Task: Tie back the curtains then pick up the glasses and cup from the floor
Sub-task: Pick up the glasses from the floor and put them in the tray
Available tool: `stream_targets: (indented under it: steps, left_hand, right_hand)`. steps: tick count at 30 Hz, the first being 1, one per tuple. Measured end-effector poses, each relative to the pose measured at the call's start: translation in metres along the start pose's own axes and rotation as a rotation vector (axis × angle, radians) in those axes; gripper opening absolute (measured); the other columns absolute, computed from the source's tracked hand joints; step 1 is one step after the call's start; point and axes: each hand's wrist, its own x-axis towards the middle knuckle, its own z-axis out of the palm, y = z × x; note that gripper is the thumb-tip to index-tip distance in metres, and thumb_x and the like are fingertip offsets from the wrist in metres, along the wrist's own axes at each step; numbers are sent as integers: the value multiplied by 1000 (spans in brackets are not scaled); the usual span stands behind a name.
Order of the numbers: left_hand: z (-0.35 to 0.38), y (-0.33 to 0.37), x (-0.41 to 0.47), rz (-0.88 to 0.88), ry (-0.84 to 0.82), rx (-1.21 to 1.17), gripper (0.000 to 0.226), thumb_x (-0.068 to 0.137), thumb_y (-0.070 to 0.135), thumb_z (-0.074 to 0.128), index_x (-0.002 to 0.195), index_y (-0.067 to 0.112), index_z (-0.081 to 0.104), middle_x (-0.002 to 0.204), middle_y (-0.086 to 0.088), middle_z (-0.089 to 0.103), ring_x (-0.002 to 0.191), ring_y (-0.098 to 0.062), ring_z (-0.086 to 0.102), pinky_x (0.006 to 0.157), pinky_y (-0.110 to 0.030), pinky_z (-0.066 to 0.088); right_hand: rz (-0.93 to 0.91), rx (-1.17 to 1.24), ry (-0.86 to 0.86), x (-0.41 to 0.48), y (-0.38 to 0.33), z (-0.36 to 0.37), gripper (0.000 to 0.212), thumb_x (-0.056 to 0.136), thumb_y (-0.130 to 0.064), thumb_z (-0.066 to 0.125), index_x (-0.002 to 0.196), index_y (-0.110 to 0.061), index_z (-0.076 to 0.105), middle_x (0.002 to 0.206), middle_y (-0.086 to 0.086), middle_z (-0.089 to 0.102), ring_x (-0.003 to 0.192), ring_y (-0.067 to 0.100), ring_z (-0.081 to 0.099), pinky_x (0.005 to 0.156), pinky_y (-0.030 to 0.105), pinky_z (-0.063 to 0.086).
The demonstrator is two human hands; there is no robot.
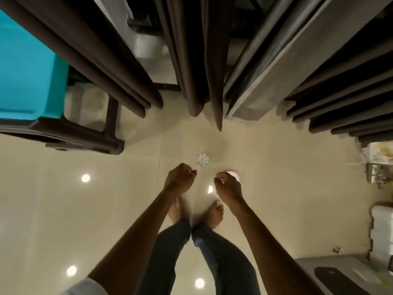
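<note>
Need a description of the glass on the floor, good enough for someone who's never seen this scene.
Follow the middle brown curtain down to its pointed hem over the beige tiled floor. Just below that point stands the glass, small and clear, seen from above. Its spoked starburst sparkle sets it apart from the plain pinkish cup to its right, half hidden behind the right hand.

"What is the floor like?"

"The floor [63, 209] is glossy beige tile, and round spots of light reflect in it."

"What lies on it?"

"A clear glass [202, 160] seen from above, and near it on the right a pale cup [234, 173], only partly visible. The person's bare feet [214, 213] stand nearer the camera. A dark chair frame [85, 138] rests at left."
</note>
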Motion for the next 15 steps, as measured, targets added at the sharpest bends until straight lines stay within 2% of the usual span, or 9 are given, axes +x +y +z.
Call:
stream_targets:
  steps: [2,5,11,15]
  left_hand:
    - [14,-12,34,4,-2,16,35,93,37,59,123,19,66,116,-7,72,109,-26,69,96,-44,57]
    - [39,-31,86,-7,-7,36,37,92,38,60,123,20,66,117,-8,73,108,-27,69,96,-43,57]
    - [80,-50,170,27,21,123,43,99,37,57,135,15,59,135,-6,64,126,-27,58,104,-30,43]
    - [103,-64,224,42,2,160,49,101,36,54,144,12,51,146,-10,55,134,-28,51,106,-30,39]
  right_hand:
    - [-3,-14,-1,30,12,13,35,102,-19,51,135,-12,62,136,6,64,125,26,59,112,41,43]
    - [-1,-25,-4,76,32,32,36,102,-18,51,135,-11,61,137,8,63,127,28,58,113,42,42]
    - [51,-6,13,156,61,58,36,101,-20,53,136,-11,59,138,6,63,127,27,58,108,34,43]
    - [63,-29,6,204,75,76,38,101,-17,52,137,-8,57,140,10,62,128,30,57,111,40,43]
